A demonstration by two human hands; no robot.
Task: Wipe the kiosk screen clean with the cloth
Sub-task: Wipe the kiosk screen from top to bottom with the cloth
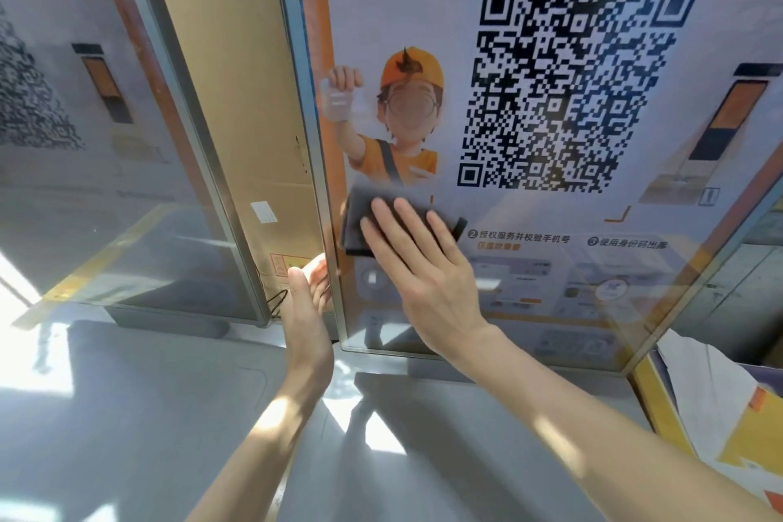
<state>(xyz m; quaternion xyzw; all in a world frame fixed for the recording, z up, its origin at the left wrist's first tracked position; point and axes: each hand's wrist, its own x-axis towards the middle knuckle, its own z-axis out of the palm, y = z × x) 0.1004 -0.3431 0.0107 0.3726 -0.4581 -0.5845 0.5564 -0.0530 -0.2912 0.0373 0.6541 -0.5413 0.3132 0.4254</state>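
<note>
The kiosk screen (551,275) stands upright in front of me, showing a large black QR code, a cartoon figure in an orange cap and rows of text. A dark grey folded cloth (360,220) lies flat against the glass at the screen's lower left. My right hand (417,267) presses the cloth to the screen with straight, spread fingers. My left hand (307,309) rests on the screen's left metal edge, fingers straight and partly hidden behind the frame.
A second kiosk panel (106,182) stands at the left, with a tall brown cardboard sheet (241,97) between the two. A thin black cable (277,301) hangs near the left hand. Cardboard boxes and white paper (712,394) sit at the lower right. Grey floor lies below.
</note>
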